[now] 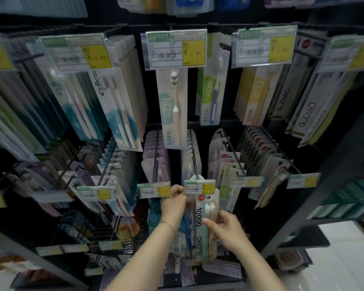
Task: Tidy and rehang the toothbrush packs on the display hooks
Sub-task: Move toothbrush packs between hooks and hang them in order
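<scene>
Dark rack (298, 208) rows of hooks fill the view, crowded with hanging toothbrush packs and yellow-and-green price tags.

Low in the middle, the right hand (227, 225) grips one pack (200, 219) marked "10000". The thumb lies across its front and the fingers are curled behind its right edge. The pack stands upright, its top just under a tag (200, 186) at the near end of a hook (194, 162). Its hang hole looks free of the hook, so this seems to be the rehanging step, with the pack not yet threaded on.

The left hand (173, 199) is raised just left of that tag, fingers curled tight at its edge. Whether they pinch the tag, the hook tip or nothing is hidden.

Both forearms reach up from the near edge and converge on this hook. The next move likely calls for raising the tag clear, lining the hole up with the hook tip and sliding the pack far along it.
</scene>
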`<state>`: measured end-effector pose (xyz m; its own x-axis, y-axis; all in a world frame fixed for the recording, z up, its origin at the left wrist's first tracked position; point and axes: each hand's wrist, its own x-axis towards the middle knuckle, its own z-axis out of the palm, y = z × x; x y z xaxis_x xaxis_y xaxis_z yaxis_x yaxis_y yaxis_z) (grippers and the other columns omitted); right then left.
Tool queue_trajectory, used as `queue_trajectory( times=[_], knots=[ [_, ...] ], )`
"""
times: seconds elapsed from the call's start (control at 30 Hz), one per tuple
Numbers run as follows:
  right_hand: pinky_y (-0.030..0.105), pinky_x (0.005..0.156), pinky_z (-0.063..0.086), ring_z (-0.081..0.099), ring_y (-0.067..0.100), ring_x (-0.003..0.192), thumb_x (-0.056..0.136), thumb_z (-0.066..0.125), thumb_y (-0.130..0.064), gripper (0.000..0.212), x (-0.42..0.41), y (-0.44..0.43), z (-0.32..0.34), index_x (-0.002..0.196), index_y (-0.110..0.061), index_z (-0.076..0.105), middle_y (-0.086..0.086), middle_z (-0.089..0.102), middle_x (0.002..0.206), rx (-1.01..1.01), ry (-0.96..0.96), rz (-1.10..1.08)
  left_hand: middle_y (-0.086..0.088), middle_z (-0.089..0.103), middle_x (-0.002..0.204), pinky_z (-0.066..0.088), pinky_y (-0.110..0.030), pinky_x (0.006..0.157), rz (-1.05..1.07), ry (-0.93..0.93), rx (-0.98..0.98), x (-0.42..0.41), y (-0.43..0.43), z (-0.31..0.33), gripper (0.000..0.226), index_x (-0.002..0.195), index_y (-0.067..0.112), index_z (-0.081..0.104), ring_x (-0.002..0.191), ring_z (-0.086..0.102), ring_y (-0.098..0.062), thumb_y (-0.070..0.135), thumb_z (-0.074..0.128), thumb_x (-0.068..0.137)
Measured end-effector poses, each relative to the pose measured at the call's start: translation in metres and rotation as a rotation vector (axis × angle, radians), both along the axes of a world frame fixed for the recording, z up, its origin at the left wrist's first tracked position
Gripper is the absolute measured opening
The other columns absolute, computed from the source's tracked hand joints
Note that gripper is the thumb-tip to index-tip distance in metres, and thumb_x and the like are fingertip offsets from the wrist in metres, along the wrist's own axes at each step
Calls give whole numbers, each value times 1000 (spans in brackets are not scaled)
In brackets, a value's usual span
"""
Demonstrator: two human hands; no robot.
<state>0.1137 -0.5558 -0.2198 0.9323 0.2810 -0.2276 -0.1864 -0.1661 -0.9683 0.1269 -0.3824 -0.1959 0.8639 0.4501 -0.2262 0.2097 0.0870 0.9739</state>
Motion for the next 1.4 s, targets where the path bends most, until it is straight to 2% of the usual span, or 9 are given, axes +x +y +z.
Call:
queue_trajectory(
  times=[0.17, 0.27, 0.43, 0.63, 0.77, 0.9, 1.1, 1.27, 1.4],
  knots=[
    [30, 55, 53, 69, 18, 64, 82, 78, -20, 25, 7, -3, 2, 104, -18, 67, -3, 76, 91, -24, 8, -11, -18, 70, 86, 58, -41, 71, -41, 7, -84, 14, 3, -5, 10, 95, -6, 64, 77, 66, -27, 3, 63, 92],
    [28, 55, 53, 71, 14, 66, 82, 78, -20, 27, 11, -4, 5, 107, -20, 66, -1, 76, 95, -31, 4, -9, -11, 65, 78, 48, -22, 51, -101, 6, -40, 18, 5, 1, 8, 90, 2, 63, 65, 61, -18, -1, 58, 94],
    [26, 55, 53, 69, 9, 61, 83, 77, -21, 29, 17, -3, 5, 109, -23, 64, -1, 75, 98, -49, -6, -1, -8, 68, 75, 55, -29, 58, -134, -18, -48, 26, 8, -4, 23, 76, 7, 59, 70, 65, -23, -4, 57, 96],
    [26, 53, 51, 66, 17, 58, 84, 76, -26, 26, 26, -5, -1, 107, -19, 66, 4, 74, 92, -48, -8, -64, 1, 70, 57, 54, -21, 49, -71, -11, -202, 31, 6, -9, 25, 77, 6, 63, 46, 65, -11, -1, 55, 100],
    [26, 51, 49, 65, 13, 55, 84, 77, -23, 23, 24, -17, -4, 104, -18, 67, 2, 76, 90, -62, 5, -73, 8, 68, 58, 55, -24, 56, 0, -34, -211, 43, 3, -8, 25, 72, 7, 59, 65, 63, -16, 0, 61, 96],
    [17, 53, 48, 69, 4, 67, 82, 79, -23, 25, 18, -38, -8, 104, -18, 68, 0, 75, 92, -72, 13, -101, -13, 63, 76, 52, -35, 76, 36, -55, -147, 56, 3, -9, 22, 74, 8, 61, 79, 61, -27, 11, 66, 95],
    [45, 85, 58, 71, 12, 94, 57, 78, -73, 57, 14, -74, -18, 99, -36, 67, -8, 75, 99, -100, -28, -228, -10, 74, 102, 56, -44, 93, 65, -9, -188, 68, 5, -24, 35, 98, 16, 70, 100, 69, -29, 47, 76, 82],
    [46, 81, 57, 71, 10, 90, 66, 72, -73, 53, 12, -102, -18, 108, -49, 51, -16, 72, 99, -162, -127, -413, -10, 60, 93, 52, -30, 66, 210, 57, -324, 57, -11, -41, 19, 96, 14, 56, 78, 58, -22, 18, 41, 107],
    [32, 69, 50, 66, 8, 83, 82, 69, -54, 40, 11, -117, -1, 113, -41, 49, -20, 66, 95, -205, -152, -561, -13, 68, 102, 42, -24, 47, 160, 212, -179, 43, -30, -66, 16, 116, 13, 58, 65, 63, -23, 10, 48, 103]
  ],
)
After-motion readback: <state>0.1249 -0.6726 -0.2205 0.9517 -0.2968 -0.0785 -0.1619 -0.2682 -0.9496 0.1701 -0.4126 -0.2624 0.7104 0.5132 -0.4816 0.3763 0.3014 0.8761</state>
